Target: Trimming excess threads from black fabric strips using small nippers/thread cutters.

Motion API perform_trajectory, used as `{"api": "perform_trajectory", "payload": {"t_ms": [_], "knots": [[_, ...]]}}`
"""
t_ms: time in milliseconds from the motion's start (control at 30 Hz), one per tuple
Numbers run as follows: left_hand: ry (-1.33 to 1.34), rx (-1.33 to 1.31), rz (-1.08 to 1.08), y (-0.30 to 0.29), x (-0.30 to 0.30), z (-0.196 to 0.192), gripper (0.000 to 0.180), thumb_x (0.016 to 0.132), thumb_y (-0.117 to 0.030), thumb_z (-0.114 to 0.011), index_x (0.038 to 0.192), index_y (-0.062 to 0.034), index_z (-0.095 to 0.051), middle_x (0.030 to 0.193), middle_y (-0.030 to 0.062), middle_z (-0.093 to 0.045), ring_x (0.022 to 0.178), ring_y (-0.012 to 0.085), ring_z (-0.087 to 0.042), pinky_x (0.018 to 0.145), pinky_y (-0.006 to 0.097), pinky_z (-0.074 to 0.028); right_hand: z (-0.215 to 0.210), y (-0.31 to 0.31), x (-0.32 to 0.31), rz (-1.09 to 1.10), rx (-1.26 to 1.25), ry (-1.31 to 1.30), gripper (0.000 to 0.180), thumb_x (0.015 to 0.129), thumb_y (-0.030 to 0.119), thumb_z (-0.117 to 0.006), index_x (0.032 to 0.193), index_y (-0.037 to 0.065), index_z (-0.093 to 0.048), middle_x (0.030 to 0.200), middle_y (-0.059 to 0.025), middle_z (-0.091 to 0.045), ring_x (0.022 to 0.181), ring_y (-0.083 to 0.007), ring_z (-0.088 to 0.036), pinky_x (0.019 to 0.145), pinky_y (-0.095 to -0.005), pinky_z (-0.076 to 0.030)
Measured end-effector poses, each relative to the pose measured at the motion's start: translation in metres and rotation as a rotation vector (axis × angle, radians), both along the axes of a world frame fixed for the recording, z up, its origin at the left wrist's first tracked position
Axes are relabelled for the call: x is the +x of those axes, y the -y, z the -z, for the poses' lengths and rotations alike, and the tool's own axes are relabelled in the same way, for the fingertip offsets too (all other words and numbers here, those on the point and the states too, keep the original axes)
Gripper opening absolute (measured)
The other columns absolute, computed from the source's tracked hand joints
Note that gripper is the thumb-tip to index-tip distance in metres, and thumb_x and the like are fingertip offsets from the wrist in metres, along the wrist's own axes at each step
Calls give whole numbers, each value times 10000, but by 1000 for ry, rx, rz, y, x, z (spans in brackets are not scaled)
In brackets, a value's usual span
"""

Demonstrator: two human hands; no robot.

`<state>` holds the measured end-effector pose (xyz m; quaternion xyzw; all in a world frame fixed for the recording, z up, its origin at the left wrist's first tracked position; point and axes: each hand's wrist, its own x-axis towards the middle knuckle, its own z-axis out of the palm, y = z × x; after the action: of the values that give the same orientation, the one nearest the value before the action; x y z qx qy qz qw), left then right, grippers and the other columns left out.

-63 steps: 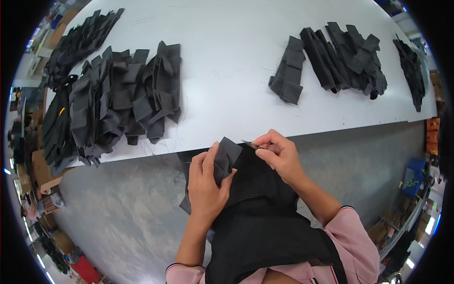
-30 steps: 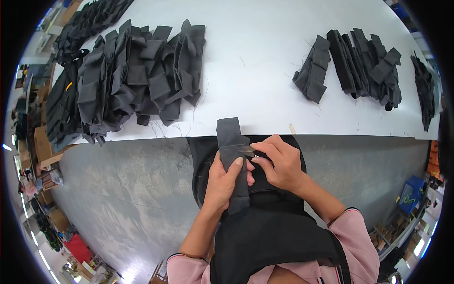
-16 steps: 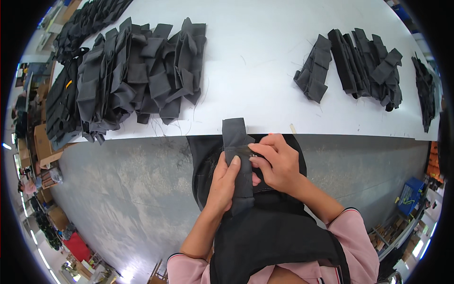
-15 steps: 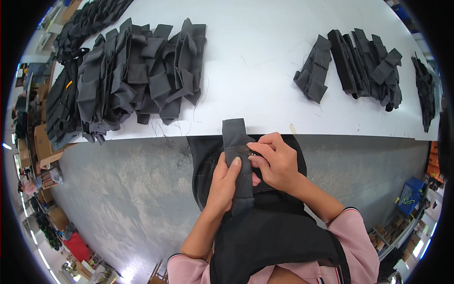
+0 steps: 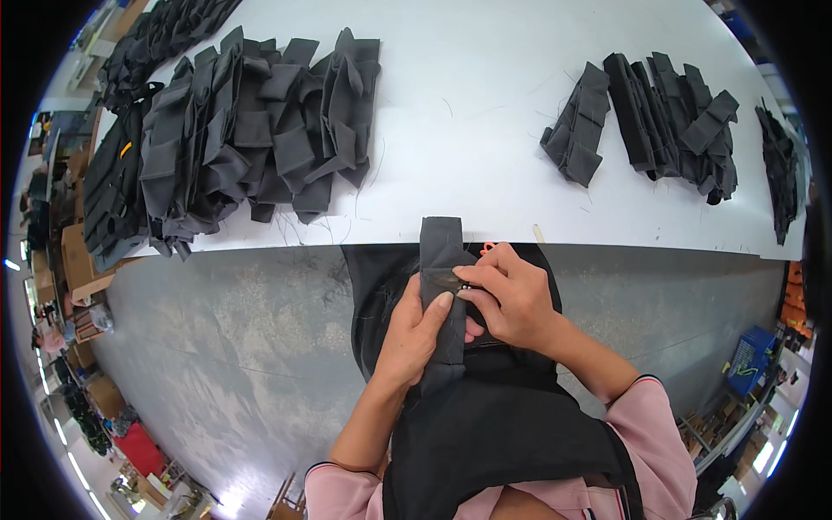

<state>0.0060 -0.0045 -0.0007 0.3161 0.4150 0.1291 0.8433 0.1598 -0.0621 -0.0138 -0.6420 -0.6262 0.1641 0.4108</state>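
Observation:
My left hand (image 5: 412,334) is closed on a dark grey folded fabric strip (image 5: 442,234), its thumb lying on top. The strip hangs lengthwise in front of me, its far end overlapping the table edge. My right hand (image 5: 516,299) is pinched at the strip's right edge, beside the left thumb. From behind its fingers shows the orange loop (image 5: 489,249) of a small tool, mostly hidden; its kind cannot be made out. A small dark bit shows between thumb and forefinger. Under the hands lies my black apron (image 5: 494,425).
A white table (image 5: 459,147) stretches ahead. A large heap of dark grey fabric strips (image 5: 234,130) lies at its left, a smaller group (image 5: 676,121) at its right, with one separate strip (image 5: 579,126) beside it. Loose threads are scattered about. A blue crate (image 5: 752,357) stands at the right.
The strip and my left hand have shifted slightly to the right. The orange loop has come into sight behind my right hand, which remains pinched at the strip's edge.

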Motion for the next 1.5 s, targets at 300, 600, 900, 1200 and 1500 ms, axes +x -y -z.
{"api": "perform_trajectory", "payload": {"t_ms": [300,600,900,1200,1500], "knots": [[-16,-7,5,-1,1,-3,316,966,-125,-433,1241,11,-358,976,131,-573,718,188,-647,635,276,-547,-2,2,-4,30,-22,-37,289,656,-3,-721,933,41,-655,740,-79,-528,599,-211,-555,537,-289,-462],[-13,8,2,-1,5,-3,302,962,-109,-429,1224,21,-354,982,139,-572,706,190,-644,630,280,-543,-5,9,-2,197,-16,-274,258,701,-8,-695,949,46,-646,755,-67,-516,601,-148,-572,499,-252,-451],[-31,27,-25,6,-2,11,237,968,-146,-446,1136,-1,-364,1002,136,-569,764,186,-641,667,291,-545,10,9,-14,93,-315,-820,245,624,-123,-643,811,9,-553,699,-32,-439,570,-118,-531,458,-234,-457],[-125,-64,-59,14,-14,24,355,938,-201,-535,1185,-21,-353,1042,143,-579,816,207,-639,739,330,-542,17,26,-22,11,-259,-855,212,685,-123,-638,822,21,-564,714,-36,-485,609,-127,-590,510,-231,-452],[91,-40,-152,6,-8,9,396,931,-126,-526,1270,-7,-361,1211,187,-540,961,278,-636,821,345,-536,13,7,0,253,-309,-755,212,834,41,-626,1034,11,-564,847,-19,-546,777,-69,-513,710,-205,-414]]}}
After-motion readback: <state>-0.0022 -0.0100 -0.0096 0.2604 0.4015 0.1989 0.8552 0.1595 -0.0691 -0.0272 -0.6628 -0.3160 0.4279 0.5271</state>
